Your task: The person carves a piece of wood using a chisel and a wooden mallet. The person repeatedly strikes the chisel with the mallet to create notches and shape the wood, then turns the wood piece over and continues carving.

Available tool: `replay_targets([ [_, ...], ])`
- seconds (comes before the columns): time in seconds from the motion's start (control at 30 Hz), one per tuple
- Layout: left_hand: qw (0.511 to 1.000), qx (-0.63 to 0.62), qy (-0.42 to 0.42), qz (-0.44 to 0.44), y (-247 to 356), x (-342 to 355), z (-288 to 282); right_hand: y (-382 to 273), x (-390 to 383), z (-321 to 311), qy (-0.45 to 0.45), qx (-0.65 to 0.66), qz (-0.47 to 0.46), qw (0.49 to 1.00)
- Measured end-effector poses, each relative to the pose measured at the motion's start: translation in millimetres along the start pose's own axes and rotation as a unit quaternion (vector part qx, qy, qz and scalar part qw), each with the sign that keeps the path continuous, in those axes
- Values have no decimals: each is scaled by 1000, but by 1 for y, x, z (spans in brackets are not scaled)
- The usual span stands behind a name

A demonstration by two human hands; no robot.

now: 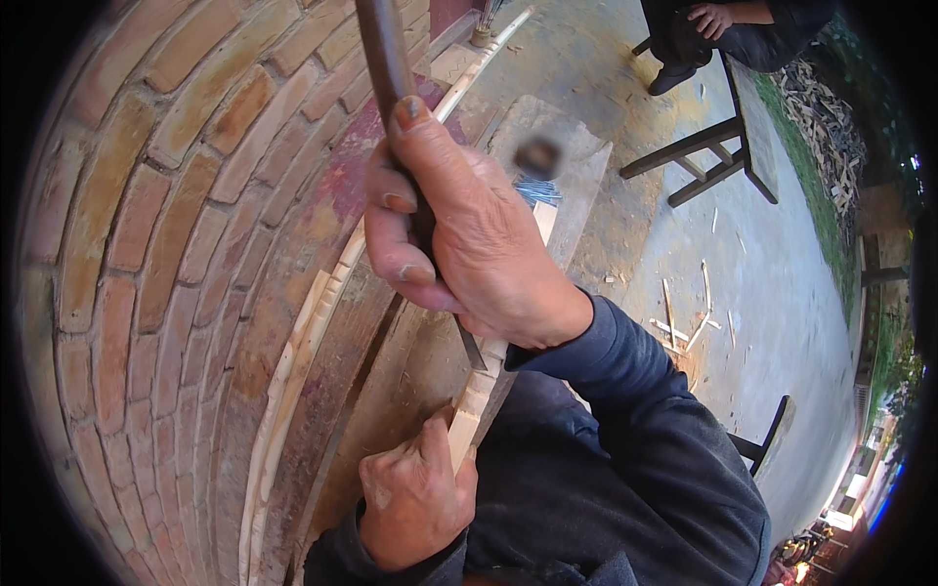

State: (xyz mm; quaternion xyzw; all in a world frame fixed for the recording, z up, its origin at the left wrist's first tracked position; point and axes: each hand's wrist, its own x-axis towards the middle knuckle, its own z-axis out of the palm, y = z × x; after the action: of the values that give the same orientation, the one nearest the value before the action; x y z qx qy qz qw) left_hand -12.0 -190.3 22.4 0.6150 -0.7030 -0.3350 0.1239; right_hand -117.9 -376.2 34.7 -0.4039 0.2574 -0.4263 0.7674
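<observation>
My right hand point(489, 230) is wrapped round the dark handle of a chisel-like tool point(383, 54), its thumb up along the handle. The narrow blade slants down and its tip touches a pale wooden strip point(477, 396), which shows cut marks across its face. Closed round the near end of that strip is my left hand point(415, 493). The strip lies along the wooden bench point(391, 391), and its middle is partly hidden behind my right hand and wrist. Left of both hands runs a long pale notched strip point(303, 342), curved in this view.
A brick wall point(147, 244) rises close on the left. Beyond my right hand lie thin nails point(537, 190) and a blurred dark round thing point(537, 156). At the right are wood scraps point(684, 317) on the floor, a low wooden bench point(723, 137) and a seated person point(743, 29).
</observation>
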Motion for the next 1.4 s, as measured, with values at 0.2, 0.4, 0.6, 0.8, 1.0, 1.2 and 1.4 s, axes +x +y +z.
replay_targets([
  [0.2,1000,-6,0,-2,-3,0,1,-1,-14,-6,36,19,-34,999],
  [0.4,1000,8,14,3,-2,-3,2,-4,-26,0,61,-8,-45,997],
  [0.6,1000,1,23,13,-5,-3,5,-19,-21,-15,-49,78,-56,994],
  [0.8,1000,-4,16,17,-5,-3,6,-21,-22,-30,-67,98,-38,992],
  [1.0,1000,-9,16,10,-5,-3,4,-25,-18,-17,-54,94,-9,994],
  [1.2,1000,-11,18,9,-6,-3,4,-25,-12,-11,-54,116,-3,992],
  [1.4,1000,-21,13,11,-6,-1,3,-20,-8,-19,-89,123,39,988],
])
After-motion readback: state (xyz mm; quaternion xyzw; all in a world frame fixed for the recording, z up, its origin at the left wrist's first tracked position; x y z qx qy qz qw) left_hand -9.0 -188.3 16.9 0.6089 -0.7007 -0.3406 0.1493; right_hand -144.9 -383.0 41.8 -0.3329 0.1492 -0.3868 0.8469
